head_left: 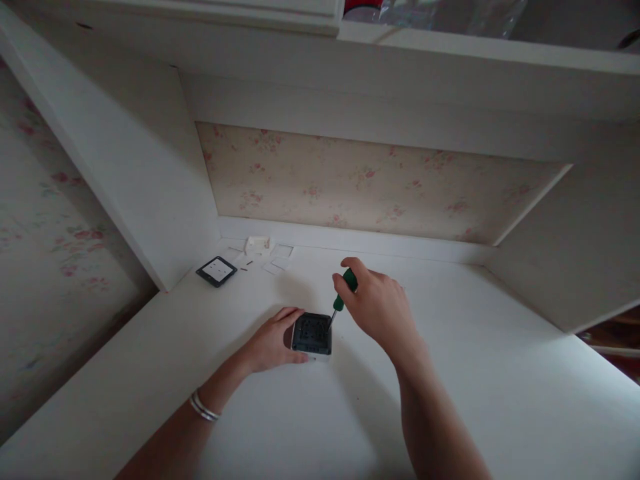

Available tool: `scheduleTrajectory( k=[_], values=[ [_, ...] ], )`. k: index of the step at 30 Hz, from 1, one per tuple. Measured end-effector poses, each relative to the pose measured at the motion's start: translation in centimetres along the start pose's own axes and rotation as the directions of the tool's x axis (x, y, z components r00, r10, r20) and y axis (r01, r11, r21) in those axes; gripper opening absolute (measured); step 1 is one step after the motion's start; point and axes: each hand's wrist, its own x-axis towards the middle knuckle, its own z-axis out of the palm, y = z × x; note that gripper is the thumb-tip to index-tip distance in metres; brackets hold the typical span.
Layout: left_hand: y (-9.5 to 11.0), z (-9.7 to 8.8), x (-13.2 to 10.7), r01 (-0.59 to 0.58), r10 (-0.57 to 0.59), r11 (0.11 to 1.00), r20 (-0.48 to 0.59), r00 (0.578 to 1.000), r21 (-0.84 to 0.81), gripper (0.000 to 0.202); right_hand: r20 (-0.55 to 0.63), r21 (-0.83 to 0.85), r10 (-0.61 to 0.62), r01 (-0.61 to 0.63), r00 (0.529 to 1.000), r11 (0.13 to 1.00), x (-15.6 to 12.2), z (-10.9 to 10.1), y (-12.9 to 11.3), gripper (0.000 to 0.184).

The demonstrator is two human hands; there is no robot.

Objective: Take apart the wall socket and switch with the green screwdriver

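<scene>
Left grip (270, 343) on black-faced box (313, 333), right grip (379, 298) holding green-handled screwdriver (339, 303), white desk (290, 427) beneath

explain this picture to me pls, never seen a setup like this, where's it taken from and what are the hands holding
There is no machine here: these are a person's two bare hands. The single picture comes from a camera worn on that person's head, looking forward and down.

The left hand steadies a small square box with a dark top and pale sides. The right hand grips a green-handled screwdriver, its tip at the box's right edge.

On the white surface, farther back to the left, lie a black-framed square plate with a white middle and some small white pieces, too small to identify.
</scene>
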Motion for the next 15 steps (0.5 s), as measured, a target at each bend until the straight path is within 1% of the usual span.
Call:
scheduleTrajectory(
  k=[4,7,9,10,11,13,15],
  values=[
    [-0.1,0.1,-0.1,-0.006,0.006,1.0,-0.006,1.0,-0.005,0.085,0.079,0.084,-0.08,0.074,0.994,0.994,-0.1,-0.4,0.5,0.024],
    [0.1,0.0,-0.1,0.005,-0.005,1.0,-0.013,1.0,0.003,0.085,0.127,0.198,-0.175,0.148,0.976,0.969,-0.2,-0.8,1.2,0.023],
    [0.3,0.0,0.0,0.002,-0.002,1.0,-0.012,1.0,0.004,0.084,0.127,0.253,-0.228,0.191,0.965,0.948,-0.4,-1.0,1.4,0.025],
    [0.4,-0.1,0.0,-0.001,0.001,1.0,-0.007,1.0,0.001,0.083,0.117,0.253,-0.231,0.195,0.966,0.947,-0.5,-1.1,1.4,0.025],
    [0.5,-0.1,0.0,-0.004,0.004,1.0,-0.002,1.0,-0.002,0.082,0.108,0.232,-0.216,0.187,0.97,0.955,-0.6,-1.1,1.2,0.026],
    [0.5,-0.2,0.0,-0.003,0.003,1.0,0.005,1.0,-0.004,0.083,0.09,0.139,-0.136,0.122,0.987,0.983,-0.6,-1.0,0.8,0.028],
    [0.4,-0.1,-0.1,0.007,-0.007,1.0,0.0,1.0,0.003,0.085,0.072,0.02,-0.025,0.024,0.997,1.0,-0.5,-0.9,0.4,0.039]
  ],
)
